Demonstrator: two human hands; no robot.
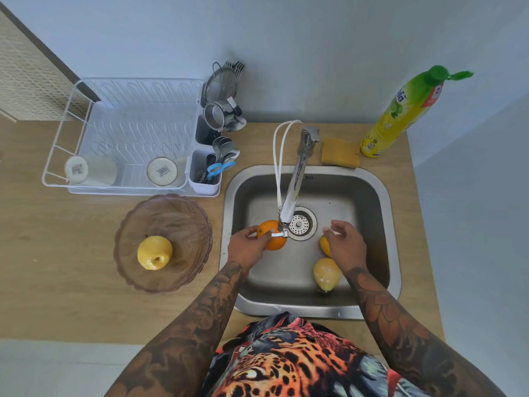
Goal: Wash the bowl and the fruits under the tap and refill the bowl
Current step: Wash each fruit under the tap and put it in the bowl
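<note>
So they're mid-rinse on the fruit right now. The left hand is gripping an orange and holding it right under the tap spout, over the sink. I can't really make out a stream of water from where I'm standing. The right hand hangs loose, fingers relaxed, holding nothing, just above a second orange fruit that's mostly hidden behind it.

Also in the sink: a pale yellow pear-ish fruit lying near the front right. The pinkish glass bowl sits on the counter left of the sink with one yellow fruit in it, so I'd guess that one's done.

Next up, probably: the orange goes over into the bowl, and the free hand needs to close around the hidden one.
</note>
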